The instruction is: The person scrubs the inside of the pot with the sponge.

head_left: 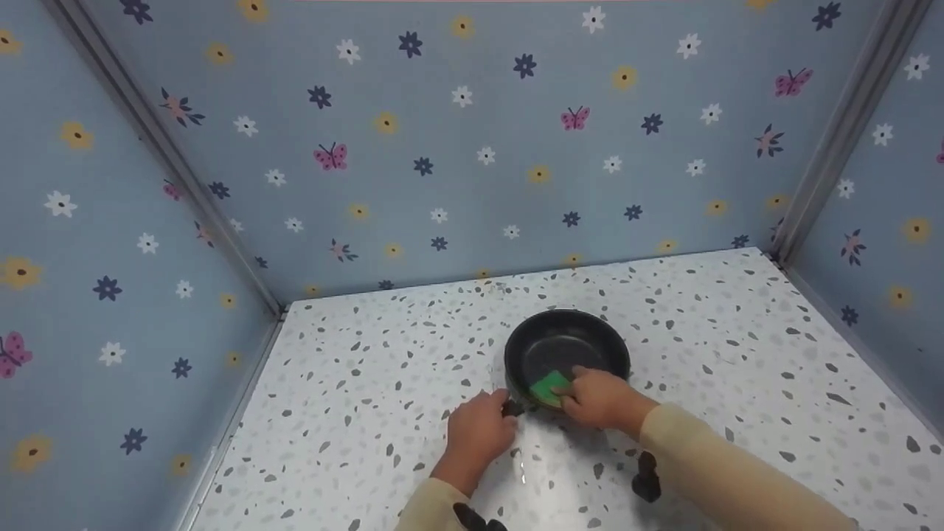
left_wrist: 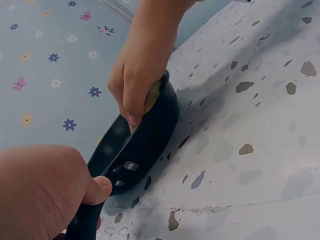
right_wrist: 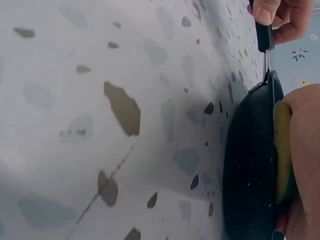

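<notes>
Right of centre on the speckled white table (head_left: 383, 383), here's the black frying pan (head_left: 564, 343), its mouth facing up and its handle angled back toward the person. Left hand (head_left: 479, 429) on duty at that handle (right_wrist: 264, 37): fingers wrapped round it, thumb laid along the top, just short of the pan's wall. Now look at the right hand (head_left: 601, 398), and it's got the sponge (head_left: 547, 387)! Fingers and thumb grip it inside the pan, down at the near edge, the green face showing from above. Over to the right wrist view, and there's the sponge's yellow layer, right beside the rim. A short metal neck (right_wrist: 266, 61) joins handle to pan, and pale specks dot the dark outer wall. Both forearms come in from the near side in cream sleeves (head_left: 723, 464). Behind it all stands a blue back wall (head_left: 472, 184), busy with flowers and pink butterflies, and matching side walls (head_left: 96, 243) flank the table.
</notes>
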Tool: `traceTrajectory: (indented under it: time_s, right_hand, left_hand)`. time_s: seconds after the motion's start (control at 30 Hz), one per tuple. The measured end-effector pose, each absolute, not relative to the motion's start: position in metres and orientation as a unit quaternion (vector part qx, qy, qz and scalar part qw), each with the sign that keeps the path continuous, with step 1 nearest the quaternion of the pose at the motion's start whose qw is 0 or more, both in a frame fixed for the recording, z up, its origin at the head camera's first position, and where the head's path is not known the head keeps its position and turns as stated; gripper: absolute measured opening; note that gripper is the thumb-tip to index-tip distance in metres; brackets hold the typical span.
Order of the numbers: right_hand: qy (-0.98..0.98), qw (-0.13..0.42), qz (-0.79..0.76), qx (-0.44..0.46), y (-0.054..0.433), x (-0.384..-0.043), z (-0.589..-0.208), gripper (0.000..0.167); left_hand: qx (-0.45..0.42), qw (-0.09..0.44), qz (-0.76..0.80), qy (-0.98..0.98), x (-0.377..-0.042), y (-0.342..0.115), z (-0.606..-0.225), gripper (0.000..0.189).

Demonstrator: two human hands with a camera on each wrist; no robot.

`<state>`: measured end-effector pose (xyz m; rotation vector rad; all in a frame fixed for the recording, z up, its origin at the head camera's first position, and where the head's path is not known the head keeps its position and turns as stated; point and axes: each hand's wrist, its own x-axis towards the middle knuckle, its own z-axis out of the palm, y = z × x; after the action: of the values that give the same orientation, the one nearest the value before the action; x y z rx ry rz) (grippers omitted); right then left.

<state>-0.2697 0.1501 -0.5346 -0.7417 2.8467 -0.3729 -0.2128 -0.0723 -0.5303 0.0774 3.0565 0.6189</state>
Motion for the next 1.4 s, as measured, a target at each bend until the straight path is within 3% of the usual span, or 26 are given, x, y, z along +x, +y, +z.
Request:
traceTrajectory:
  time_s: [0.43,0.8,1.0,1.23,1.4]
  right_hand:
    - [0.932,-0.028,-0.059,-0.357,0.188,-0.275,-0.531,0.036]
    - [0.949,0.016,-0.046,-0.310,0.206,-0.289,-0.519,0.032]
    - [0.960,0.001,-0.020,-0.280,0.211,-0.299,-0.514,0.024]
    - [0.952,-0.032,0.040,-0.303,0.212,-0.309,-0.514,0.015]
    - [0.943,-0.035,0.107,-0.313,0.212,-0.315,-0.515,0.020]
  left_hand:
    - [0.032,0.003,0.187,0.982,-0.214,-0.076,-0.533,0.033]
    - [0.029,0.021,0.180,0.983,-0.214,-0.078,-0.529,0.037]
    - [0.036,0.034,0.183,0.982,-0.215,-0.079,-0.525,0.038]
    - [0.056,0.038,0.198,0.978,-0.216,-0.080,-0.524,0.019]
    - [0.096,0.023,0.203,0.974,-0.217,-0.082,-0.527,0.010]
